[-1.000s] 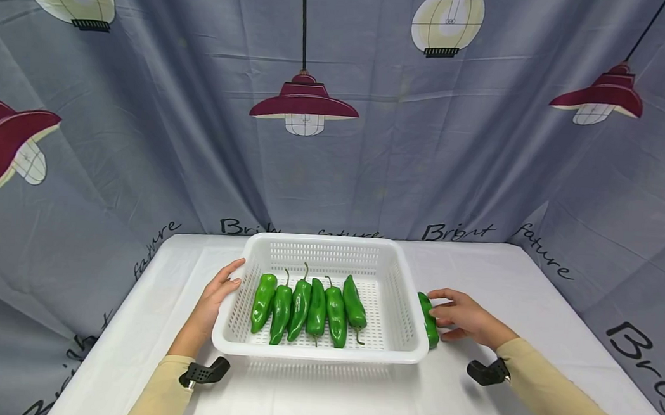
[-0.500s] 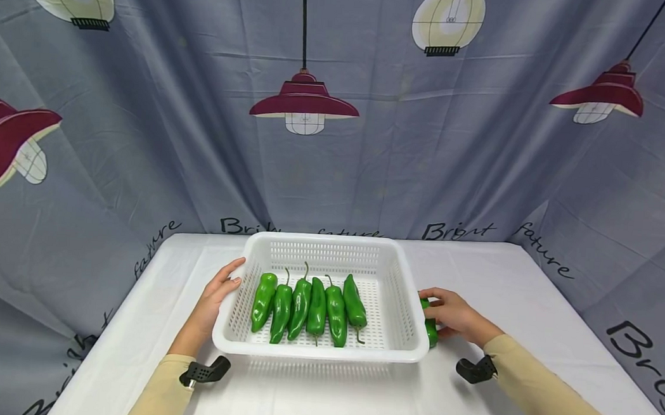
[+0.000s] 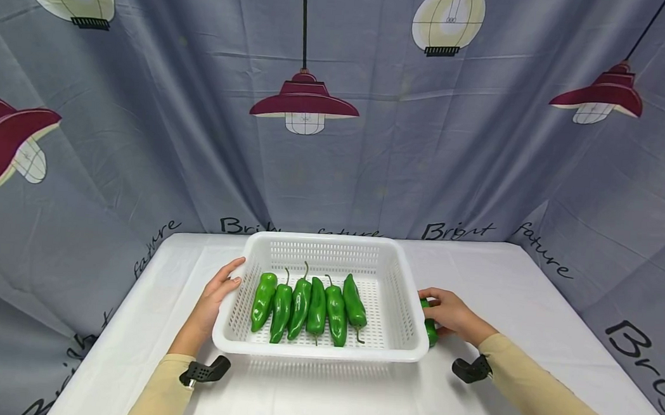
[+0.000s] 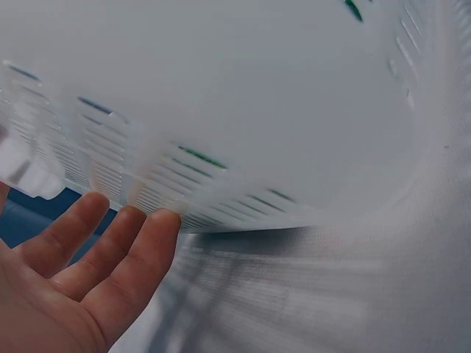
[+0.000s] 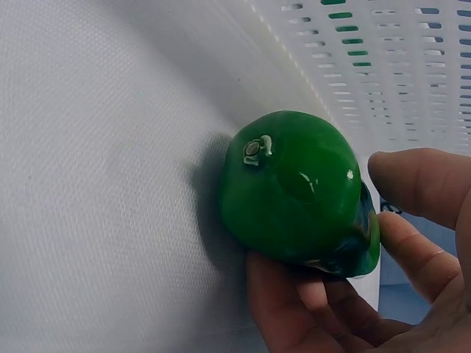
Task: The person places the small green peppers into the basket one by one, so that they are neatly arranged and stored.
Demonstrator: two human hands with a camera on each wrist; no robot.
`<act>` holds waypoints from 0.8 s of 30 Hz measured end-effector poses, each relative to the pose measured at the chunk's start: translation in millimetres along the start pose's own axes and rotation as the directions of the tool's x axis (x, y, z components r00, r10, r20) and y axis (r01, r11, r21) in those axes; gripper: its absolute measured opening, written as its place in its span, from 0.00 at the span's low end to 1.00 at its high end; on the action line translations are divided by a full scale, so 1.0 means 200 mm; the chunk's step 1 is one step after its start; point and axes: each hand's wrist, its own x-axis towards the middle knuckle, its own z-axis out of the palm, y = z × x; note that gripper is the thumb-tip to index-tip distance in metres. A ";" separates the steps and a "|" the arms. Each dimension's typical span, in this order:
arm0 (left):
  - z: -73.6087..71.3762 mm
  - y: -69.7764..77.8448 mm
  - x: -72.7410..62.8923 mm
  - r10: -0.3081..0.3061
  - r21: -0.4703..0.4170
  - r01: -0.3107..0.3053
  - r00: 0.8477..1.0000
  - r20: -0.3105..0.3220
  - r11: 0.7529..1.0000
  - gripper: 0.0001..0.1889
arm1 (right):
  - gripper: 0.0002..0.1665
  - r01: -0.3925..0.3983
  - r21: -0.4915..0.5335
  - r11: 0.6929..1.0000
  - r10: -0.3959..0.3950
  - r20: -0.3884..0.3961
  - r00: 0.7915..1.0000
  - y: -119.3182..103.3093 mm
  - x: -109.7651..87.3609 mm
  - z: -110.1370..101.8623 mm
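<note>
A white perforated plastic basket (image 3: 369, 354) sits on the table with several green peppers (image 3: 300, 307) lying side by side in it. My left hand (image 3: 208, 303) is at the basket's left side; in the left wrist view its fairly straight fingers (image 4: 121, 283) touch the slotted wall. Outside the basket's right wall, my right hand (image 3: 453, 313) grips another green pepper (image 5: 294, 191) on the tabletop. The right wrist view shows its stem scar end, with thumb and fingers (image 5: 423, 180) round its sides. From the head view, the hand and basket rim hide part of this pepper.
A white cloth covers the table (image 3: 309, 396). Behind and at both sides hangs a grey-blue curtain (image 3: 335, 169) printed with lamps and lettering. Each wrist carries a black camera mount (image 3: 205, 372).
My right hand has moved a little left, from beside the loose pepper to over and around it. The left hand, basket and peppers inside stay put.
</note>
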 end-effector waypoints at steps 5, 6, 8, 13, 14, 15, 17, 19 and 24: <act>0.00 0.00 0.00 0.000 -0.002 0.000 1.000 0.000 1.000 0.28 | 0.31 0.000 -0.010 1.000 0.000 -0.004 1.000 0.00 0.00 0.00; 0.00 0.00 0.00 0.000 -0.003 0.000 1.000 0.001 1.000 0.28 | 0.31 -0.001 -0.013 1.000 0.001 -0.005 1.000 0.00 0.00 0.00; 0.00 0.00 0.00 0.002 -0.003 -0.002 1.000 0.004 1.000 0.28 | 0.30 -0.005 -0.016 1.000 0.005 -0.007 1.000 0.00 0.00 0.00; 0.00 0.00 0.00 0.004 -0.007 -0.004 1.000 0.009 1.000 0.28 | 0.30 -0.011 -0.030 0.999 0.011 -0.015 1.000 -0.01 0.00 0.00; 0.00 0.00 0.00 0.004 -0.008 -0.004 1.000 0.010 1.000 0.28 | 0.30 -0.007 -0.036 0.999 0.007 -0.013 1.000 -0.01 0.00 0.00; 0.00 0.00 0.00 0.004 -0.008 -0.004 1.000 0.009 1.000 0.28 | 0.30 -0.008 -0.035 0.999 0.008 -0.015 1.000 -0.01 -0.01 0.00; 0.00 0.00 0.00 0.006 -0.006 -0.006 1.000 0.005 1.000 0.28 | 0.30 -0.009 -0.029 1.000 0.008 -0.012 1.000 -0.01 -0.01 0.00; 0.00 0.00 0.00 0.004 0.000 -0.004 1.000 -0.001 1.000 0.28 | 0.30 -0.008 -0.020 1.000 0.007 -0.008 1.000 -0.01 -0.01 -0.01; 0.00 0.00 0.00 0.001 0.008 -0.001 1.000 -0.007 1.000 0.28 | 0.31 0.009 0.001 1.000 -0.009 0.011 1.000 -0.03 -0.02 -0.06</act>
